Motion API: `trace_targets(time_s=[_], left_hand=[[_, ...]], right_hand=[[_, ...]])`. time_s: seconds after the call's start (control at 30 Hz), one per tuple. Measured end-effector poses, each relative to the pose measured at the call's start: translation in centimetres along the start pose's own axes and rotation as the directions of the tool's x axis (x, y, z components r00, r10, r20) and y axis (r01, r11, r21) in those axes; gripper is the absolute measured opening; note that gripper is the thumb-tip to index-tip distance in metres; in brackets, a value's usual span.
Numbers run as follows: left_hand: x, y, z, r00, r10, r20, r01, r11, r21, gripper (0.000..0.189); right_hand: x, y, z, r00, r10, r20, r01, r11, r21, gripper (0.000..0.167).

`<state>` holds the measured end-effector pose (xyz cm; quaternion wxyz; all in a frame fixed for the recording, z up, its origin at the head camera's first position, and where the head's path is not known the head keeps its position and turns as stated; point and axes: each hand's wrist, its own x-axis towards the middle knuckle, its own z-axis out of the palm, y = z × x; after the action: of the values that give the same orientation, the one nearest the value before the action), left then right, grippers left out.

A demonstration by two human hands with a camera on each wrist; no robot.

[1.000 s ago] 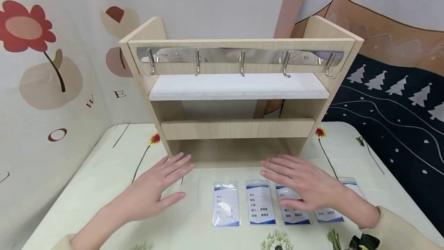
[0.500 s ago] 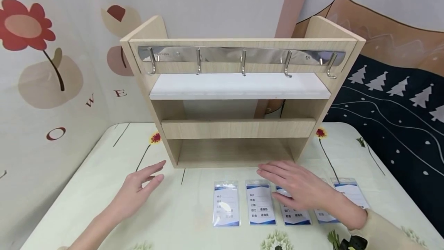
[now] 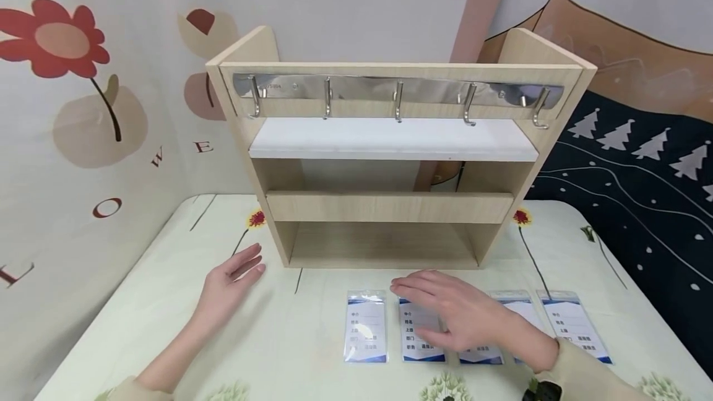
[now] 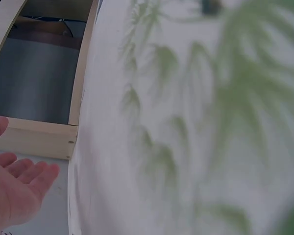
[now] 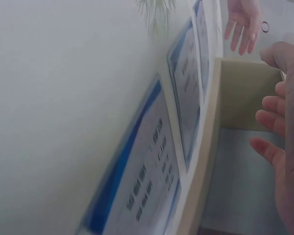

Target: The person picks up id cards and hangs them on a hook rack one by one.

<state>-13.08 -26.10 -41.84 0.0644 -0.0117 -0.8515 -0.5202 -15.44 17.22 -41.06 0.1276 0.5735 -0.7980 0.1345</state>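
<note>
Several clear-sleeved name badges [image 3: 365,327] with blue trim lie in a row on the table, in front of a light wood shelf unit [image 3: 390,207]. My right hand [image 3: 453,311] hovers over the middle badges with fingers extended, holding nothing, and partly covers them. The right wrist view shows that hand [image 5: 291,127] with thumb and fingers apart, beside a large printed badge [image 5: 147,181]. Left of the shelf unit, my left hand [image 3: 229,286] is held thumb-up with relaxed fingers and nothing in it. Its fingers [image 4: 32,174] show loosely bent in the left wrist view.
A metal strip with several hooks [image 3: 398,101] runs across the shelf unit's upper front, above a white shelf [image 3: 392,140]. A flower-print cloth [image 3: 289,339] covers the table. Behind stand a printed curtain [image 3: 334,11] and a dark tree-patterned cloth [image 3: 640,190].
My left hand has turned from palm-down to thumb-up and moved left, away from the shelf unit's front. My right hand has shifted left over the badges. The head view has turned slightly left.
</note>
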Motion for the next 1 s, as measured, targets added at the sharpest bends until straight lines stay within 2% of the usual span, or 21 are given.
trace_targets(time_s=[0.17,0.33,0.47,0.63,0.83,1.0], left_hand=[[0.9,0.0,0.6,1.000,-0.005,-0.017,0.004,0.998,-0.060,0.056],[1.7,0.5,1.2,1.000,-0.004,-0.017,0.001,0.991,-0.134,0.056],[2.2,0.7,2.0,1.000,-0.007,-0.006,0.006,0.987,-0.160,0.059],[2.8,0.6,3.1,0.999,-0.033,-0.008,0.031,0.981,-0.192,0.060],[3.2,0.3,4.0,0.997,-0.075,-0.036,0.068,0.983,-0.172,0.056],[3.5,0.3,4.3,0.992,-0.102,-0.077,0.083,0.974,-0.212,0.052]], right_hand=[[0.8,-0.1,1.0,1.000,-0.004,0.012,0.004,0.999,0.045,0.063],[1.6,-0.3,1.5,0.991,0.085,0.100,-0.095,0.991,0.091,0.064],[2.3,-0.4,1.9,0.970,0.173,0.169,-0.192,0.976,0.103,0.062],[2.9,-0.4,2.7,0.936,0.297,0.189,-0.320,0.942,0.100,0.053],[3.7,-0.6,3.8,0.908,0.369,0.199,-0.393,0.914,0.100,0.054],[4.3,-0.9,3.9,0.890,0.415,0.192,-0.437,0.895,0.092,0.056]])
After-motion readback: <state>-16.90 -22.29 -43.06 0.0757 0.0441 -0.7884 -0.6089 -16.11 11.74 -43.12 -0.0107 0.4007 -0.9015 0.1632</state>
